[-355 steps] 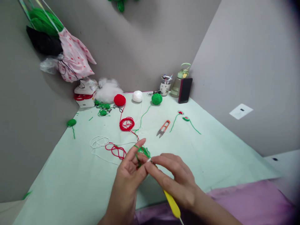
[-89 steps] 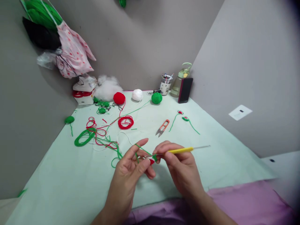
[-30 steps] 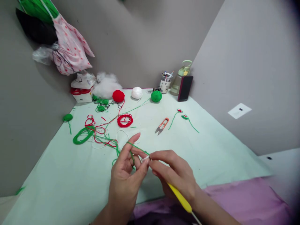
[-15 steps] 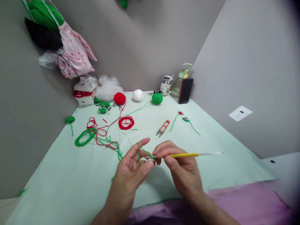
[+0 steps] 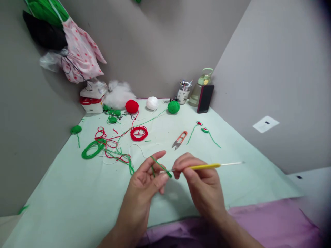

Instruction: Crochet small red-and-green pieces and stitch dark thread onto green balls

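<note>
My left hand [image 5: 144, 186] pinches a small green crochet piece [image 5: 169, 174] between thumb and fingers. Green yarn [image 5: 159, 163] runs from that piece over the raised index finger. In my right hand [image 5: 200, 182] is a crochet hook [image 5: 205, 166] with a yellow handle, held like a pencil. Its thin metal shaft reaches left to the crochet piece, and the other metal end points right. The fingers partly hide where the hook meets the stitches. Beyond my right hand lie orange thread snips [image 5: 179, 139] and two small crocheted pieces [image 5: 205, 130] with green tails.
Tangled red, green and white yarn [image 5: 111, 146] covers the left of the table [image 5: 64, 203]. At the back are a red yarn ball [image 5: 131, 106], white ball [image 5: 152, 103], green ball [image 5: 173, 106], stuffing [image 5: 119, 94], pen cup [image 5: 183, 93], bottle [image 5: 196, 94] and phone [image 5: 206, 99].
The hook's right end has tipped up slightly. The crochet piece has turned between my left fingers; its white and red part, visible before, is now hidden.
</note>
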A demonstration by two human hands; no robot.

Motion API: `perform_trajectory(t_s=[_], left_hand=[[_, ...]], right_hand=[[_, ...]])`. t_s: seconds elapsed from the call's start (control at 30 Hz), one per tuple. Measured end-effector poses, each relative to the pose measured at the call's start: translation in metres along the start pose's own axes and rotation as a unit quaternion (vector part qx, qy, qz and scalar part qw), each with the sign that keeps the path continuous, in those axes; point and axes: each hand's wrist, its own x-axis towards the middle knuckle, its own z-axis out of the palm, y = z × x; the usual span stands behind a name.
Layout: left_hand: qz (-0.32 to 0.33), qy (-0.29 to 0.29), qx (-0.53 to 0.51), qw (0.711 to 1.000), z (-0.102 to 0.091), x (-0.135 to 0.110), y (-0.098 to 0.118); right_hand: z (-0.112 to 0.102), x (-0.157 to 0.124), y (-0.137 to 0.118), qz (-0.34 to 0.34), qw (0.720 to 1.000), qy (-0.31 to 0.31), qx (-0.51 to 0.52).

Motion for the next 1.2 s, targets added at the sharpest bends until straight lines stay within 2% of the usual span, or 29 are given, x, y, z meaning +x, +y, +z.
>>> perform_trajectory(t_s=[0.13,0.4,0.53,0.67,0.8,0.9,1.03,1.07,1.1,1.2], left_hand=[[0.018,0.019,0.049,0.998,0.000,-0.002,-0.007],[0.009,0.002,0.045,0.999,0.002,-0.005,-0.002],[0.014,0.009,0.062,0.998,0.002,-0.005,-0.002],[0.025,0.015,0.075,0.997,0.002,-0.004,-0.002],[0.051,0.035,0.087,0.994,0.003,-0.004,-0.003],[0.070,0.054,0.100,0.991,0.004,-0.005,-0.007],[0.061,0.057,0.062,0.995,0.005,-0.006,-0.009],[0.038,0.044,0.036,0.998,0.005,-0.006,-0.008],[0.006,0.024,0.007,1.000,0.005,-0.005,-0.007],[-0.073,-0.029,-0.060,0.995,0.003,-0.004,-0.001]], right_hand=[[0.004,-0.003,0.003,0.017,1.000,-0.013,0.006],[-0.003,-0.002,0.004,0.099,0.987,0.003,0.123],[-0.005,-0.003,0.001,0.101,0.989,-0.004,0.105],[-0.006,-0.006,-0.005,0.048,0.999,-0.016,0.006],[-0.008,-0.009,-0.009,-0.065,0.987,-0.061,-0.137],[-0.008,-0.011,-0.009,-0.167,0.948,-0.100,-0.252],[-0.004,-0.013,-0.008,-0.278,0.874,-0.125,-0.379],[-0.003,-0.013,-0.008,-0.281,0.871,-0.119,-0.385],[-0.002,-0.014,-0.008,-0.269,0.879,-0.105,-0.379],[0.000,-0.013,-0.009,-0.189,0.932,-0.050,-0.306]])
